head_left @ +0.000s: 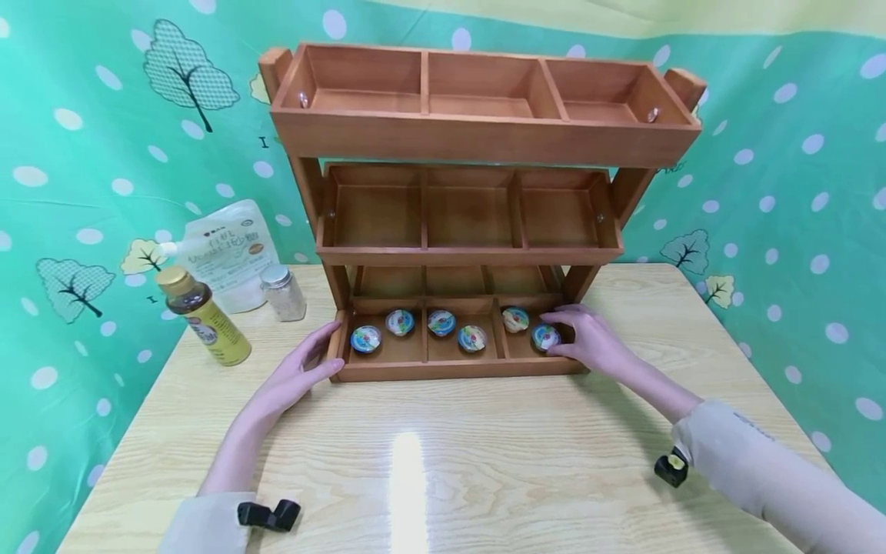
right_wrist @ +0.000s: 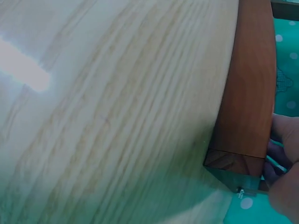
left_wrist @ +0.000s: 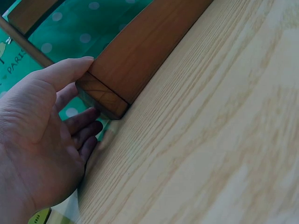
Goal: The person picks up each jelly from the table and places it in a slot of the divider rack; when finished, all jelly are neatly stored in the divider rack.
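Observation:
A brown wooden three-tier rack (head_left: 477, 142) stands on the table. In its bottom tray (head_left: 453, 373) sit several small sealed cups (head_left: 472, 338) with printed lids, two to each compartment. My right hand (head_left: 588, 337) reaches into the right compartment and pinches the front cup (head_left: 545, 337), which has a blue-edged lid, between thumb and fingers. In the right wrist view the tray wall hides this cup. My left hand (head_left: 304, 369) rests at the tray's left end. The left wrist view shows its thumb (left_wrist: 77, 70) on the corner edge and the other fingers loosely bent beside it.
Left of the rack stand a bottle (head_left: 218, 327) with a yellow label and gold cap, a white pouch (head_left: 228, 246) and a small jar (head_left: 284, 292) with a silver lid. The rack's middle tier (head_left: 471, 258) overhangs the bottom tray. A green patterned cloth (head_left: 83, 192) hangs behind.

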`<state>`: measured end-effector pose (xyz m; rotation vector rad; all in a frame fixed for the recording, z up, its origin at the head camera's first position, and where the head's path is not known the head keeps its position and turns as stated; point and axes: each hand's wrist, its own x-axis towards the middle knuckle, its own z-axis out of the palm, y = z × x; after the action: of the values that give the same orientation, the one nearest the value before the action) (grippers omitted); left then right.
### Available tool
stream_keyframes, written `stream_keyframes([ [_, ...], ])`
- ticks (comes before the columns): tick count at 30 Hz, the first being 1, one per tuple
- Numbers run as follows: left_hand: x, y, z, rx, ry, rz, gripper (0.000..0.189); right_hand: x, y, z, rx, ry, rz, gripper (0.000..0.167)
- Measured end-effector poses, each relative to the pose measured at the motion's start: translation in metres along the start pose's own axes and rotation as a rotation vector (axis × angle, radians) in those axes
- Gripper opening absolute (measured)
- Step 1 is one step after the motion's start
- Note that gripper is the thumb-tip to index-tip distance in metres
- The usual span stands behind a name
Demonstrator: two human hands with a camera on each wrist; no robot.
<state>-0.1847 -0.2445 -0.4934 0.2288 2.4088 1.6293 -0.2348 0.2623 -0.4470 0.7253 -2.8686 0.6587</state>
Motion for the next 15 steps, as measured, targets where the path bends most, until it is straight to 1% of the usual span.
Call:
stream_keyframes([
  [4, 0.001, -0.007, 0.004, -0.014, -0.011, -0.012, 0.074, -0.005, 0.002, 0.001, 0.034, -0.004, 0.001, 0.055],
  [7, 0.0, -0.013, 0.008, -0.032, -0.019, -0.031, 0.075, -0.012, 0.004, 0.002, 0.087, 0.009, 0.021, 0.049],
  [10, -0.001, -0.016, 0.011, -0.034, -0.013, -0.034, 0.074, -0.019, 0.006, 0.003, 0.126, 0.055, 0.03, 0.04],
  [12, -0.002, -0.017, 0.012, -0.018, -0.008, -0.032, 0.074, -0.023, 0.009, 0.003, 0.136, 0.092, 0.032, 0.033],
  [15, -0.003, -0.017, 0.012, 0.034, -0.009, -0.019, 0.073, -0.031, 0.015, 0.0, 0.142, 0.137, 0.039, 0.025],
])
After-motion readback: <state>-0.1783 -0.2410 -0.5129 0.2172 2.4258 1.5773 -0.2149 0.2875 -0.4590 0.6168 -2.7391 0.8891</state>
